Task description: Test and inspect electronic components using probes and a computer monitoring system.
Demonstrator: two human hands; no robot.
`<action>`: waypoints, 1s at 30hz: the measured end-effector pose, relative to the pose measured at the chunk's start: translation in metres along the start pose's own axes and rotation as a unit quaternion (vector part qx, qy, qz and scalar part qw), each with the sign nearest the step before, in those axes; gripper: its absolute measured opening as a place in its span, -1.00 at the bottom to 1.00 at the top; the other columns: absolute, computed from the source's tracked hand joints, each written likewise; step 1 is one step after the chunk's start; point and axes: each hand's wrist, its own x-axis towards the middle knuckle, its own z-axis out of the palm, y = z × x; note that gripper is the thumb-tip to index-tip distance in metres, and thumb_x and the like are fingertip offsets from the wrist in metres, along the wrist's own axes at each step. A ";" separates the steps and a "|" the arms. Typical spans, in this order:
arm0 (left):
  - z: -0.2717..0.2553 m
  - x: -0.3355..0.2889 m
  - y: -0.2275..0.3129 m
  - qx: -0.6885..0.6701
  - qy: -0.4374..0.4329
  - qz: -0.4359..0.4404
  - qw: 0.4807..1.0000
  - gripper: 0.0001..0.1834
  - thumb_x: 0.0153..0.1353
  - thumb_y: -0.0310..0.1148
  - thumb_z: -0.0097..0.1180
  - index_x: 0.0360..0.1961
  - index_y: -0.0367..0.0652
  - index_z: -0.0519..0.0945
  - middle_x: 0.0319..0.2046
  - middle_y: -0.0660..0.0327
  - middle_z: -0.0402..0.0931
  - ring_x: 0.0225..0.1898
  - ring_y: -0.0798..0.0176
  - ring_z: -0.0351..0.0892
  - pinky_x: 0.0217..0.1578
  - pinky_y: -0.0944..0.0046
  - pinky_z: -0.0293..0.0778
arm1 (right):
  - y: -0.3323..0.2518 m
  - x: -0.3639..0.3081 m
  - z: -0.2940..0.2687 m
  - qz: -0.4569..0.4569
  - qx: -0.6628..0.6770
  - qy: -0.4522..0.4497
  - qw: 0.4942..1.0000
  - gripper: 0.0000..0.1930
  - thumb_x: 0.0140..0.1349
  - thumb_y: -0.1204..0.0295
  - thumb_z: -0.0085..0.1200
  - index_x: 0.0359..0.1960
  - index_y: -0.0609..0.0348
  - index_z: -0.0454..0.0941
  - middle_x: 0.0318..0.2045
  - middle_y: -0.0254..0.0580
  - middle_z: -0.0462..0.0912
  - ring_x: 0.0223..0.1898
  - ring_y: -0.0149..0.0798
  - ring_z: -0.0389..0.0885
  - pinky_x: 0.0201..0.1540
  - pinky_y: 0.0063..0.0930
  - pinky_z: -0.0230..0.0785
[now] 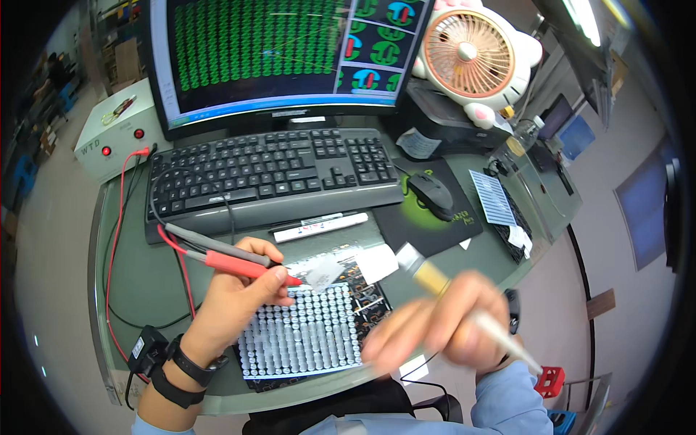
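Observation:
My left hand (243, 293) is closed around a red test probe (235, 265) and a grey test probe (212, 241), whose tips point right. Below them lies a panel (301, 337) of many small round silvery pieces in rows, on a dark patterned board (371, 299). The red tip is just above the panel's top edge. To the right of the panel, my right hand (457, 319) grips a brush with a pale handle (504, 339), its broad end up and left. Motion smears this hand and the brush. A crumpled clear plastic scrap (325, 272) lies by the probe tips.
Behind my hands are a keyboard (275, 170), a white marker (321, 228) and a monitor (283, 109). A mouse (431, 194) sits on a dark mat. At left, red and black leads run from a white box (119, 134). A fan (467, 54) stands back right.

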 end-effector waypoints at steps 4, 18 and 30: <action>-0.003 0.006 -0.012 0.007 -0.034 0.002 0.999 -0.75 0.24 -0.40 0.15 -0.14 -0.24 0.39 -0.35 0.21 0.50 -0.35 0.45 0.59 -0.30 0.46 0.60 | 0.000 0.011 -0.049 -0.027 -0.166 0.106 0.980 -0.79 0.33 0.32 -0.03 -0.22 0.23 0.33 -0.20 0.20 0.61 -0.05 -0.02 0.60 0.14 -0.08 0.36; 0.003 0.004 -0.020 0.068 -0.032 0.005 0.997 -0.75 0.22 -0.52 0.11 -0.14 -0.29 0.34 -0.34 0.12 0.53 -0.39 0.36 0.62 -0.34 0.43 0.60 | 0.040 0.084 -0.185 -0.091 -0.654 0.040 0.750 -0.95 0.24 0.45 0.05 -0.31 0.11 0.48 -0.39 -0.22 0.59 -0.26 -0.09 0.51 -0.18 -0.25 0.32; 0.000 0.005 -0.021 0.067 -0.035 0.008 0.997 -0.76 0.23 -0.53 0.11 -0.14 -0.29 0.34 -0.34 0.11 0.53 -0.40 0.36 0.61 -0.35 0.42 0.60 | 0.056 0.112 -0.201 -0.096 -0.703 0.049 0.703 -0.92 0.27 0.38 -0.01 -0.31 0.07 0.45 -0.44 -0.31 0.59 -0.28 -0.12 0.50 -0.17 -0.23 0.28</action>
